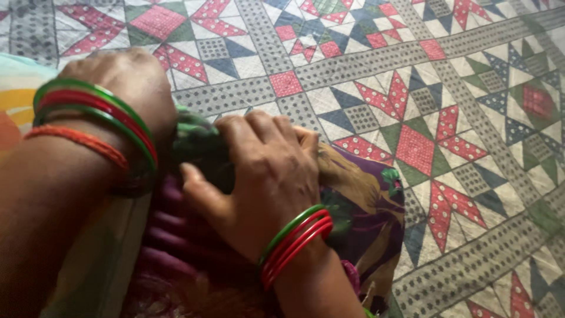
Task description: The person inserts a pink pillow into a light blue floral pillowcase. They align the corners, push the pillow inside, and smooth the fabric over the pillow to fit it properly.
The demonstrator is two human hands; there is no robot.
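My right hand (265,176) lies palm down on a soft, crumpled bundle of printed cloth in dark green, purple and mustard (359,200), fingers curled and spread over its top, the thumb stretched out to the left and pressing into the fabric. My left hand (126,82) is bent at the wrist just beside it, knuckles up; its fingers fold down into the dark green end of the same cloth, but they are hidden from me, so I cannot tell how tightly they close. The bundle sits in the lower middle of my view, on a patchwork bedspread of grey dotted bands with red, blue and green triangles (459,94). Its long axis runs roughly from lower right to upper left, the green end pointing up toward my left hand and the purple-and-mustard end spreading down to the right. Green and red bangles (294,241) ring my right wrist; green and red bangles with an orange one (94,118) ring my left.
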